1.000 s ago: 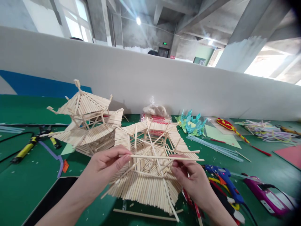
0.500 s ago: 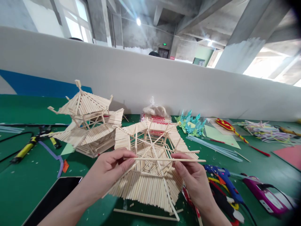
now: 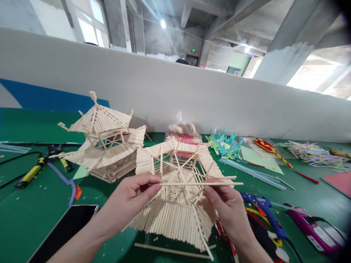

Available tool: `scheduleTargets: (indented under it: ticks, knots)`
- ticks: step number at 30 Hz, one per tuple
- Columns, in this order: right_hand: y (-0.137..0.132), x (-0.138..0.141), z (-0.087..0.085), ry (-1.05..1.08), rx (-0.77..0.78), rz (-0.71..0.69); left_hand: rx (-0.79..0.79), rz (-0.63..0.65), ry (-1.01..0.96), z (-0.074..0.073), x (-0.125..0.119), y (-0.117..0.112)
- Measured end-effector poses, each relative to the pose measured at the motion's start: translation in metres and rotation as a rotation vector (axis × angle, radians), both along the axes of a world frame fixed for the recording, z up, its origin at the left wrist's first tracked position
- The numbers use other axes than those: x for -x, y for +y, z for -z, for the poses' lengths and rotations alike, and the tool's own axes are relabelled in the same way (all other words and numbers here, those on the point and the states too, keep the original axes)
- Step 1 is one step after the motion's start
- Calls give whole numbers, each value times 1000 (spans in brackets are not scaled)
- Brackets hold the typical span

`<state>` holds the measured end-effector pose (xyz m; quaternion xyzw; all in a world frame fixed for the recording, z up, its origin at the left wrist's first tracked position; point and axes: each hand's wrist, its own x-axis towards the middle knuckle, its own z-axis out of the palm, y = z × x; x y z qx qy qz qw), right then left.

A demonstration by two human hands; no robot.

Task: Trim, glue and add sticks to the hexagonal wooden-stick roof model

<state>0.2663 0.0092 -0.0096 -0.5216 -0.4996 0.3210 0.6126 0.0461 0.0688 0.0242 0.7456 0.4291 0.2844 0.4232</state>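
Observation:
A thin wooden stick (image 3: pixel 186 184) lies level across the stick-built pavilion model (image 3: pixel 170 215). My left hand (image 3: pixel 142 191) pinches its left end between thumb and fingers. Toward its other end, my right hand (image 3: pixel 223 197) is closed on the same stick, with thumb below and fingers on top. A second stick pokes out just above the right fingers. Beneath both hands the model shows a slatted, many-sided roof, short uprights and a web of crossing sticks. One long stick (image 3: pixel 201 232) runs down over the roof's front. Both palms are hidden.
Left stands a finished-looking stick pavilion (image 3: pixel 101 142) near pliers (image 3: pixel 35 166) and a phone (image 3: pixel 67 233). Right lie a blue glue gun (image 3: pixel 264 210), a purple device (image 3: pixel 309 224), cutters (image 3: pixel 263 233), glue sticks (image 3: pixel 252 173) and blue folded paper (image 3: pixel 225 144). A loose stick (image 3: pixel 171 250) lies in front.
The whole view has shifted slightly, moving things a little to the right. Both hands keep the stick in nearly the same place over the model.

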Motion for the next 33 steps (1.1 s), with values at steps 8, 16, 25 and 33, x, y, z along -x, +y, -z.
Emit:
scheduleTargets:
  ticks: [8,16,25,33]
  knots:
    - [-4,-4,2,22,9,-55,1,-5,9,1,1,1]
    - [-8,-5,10,381,70,-74,29,-80,-3,2,0,-1]
    - [-23,4,3,536,111,31,69,-161,-100,7,0,8]
    - [-26,5,8,598,111,82,93,-141,-162,9,-5,15]
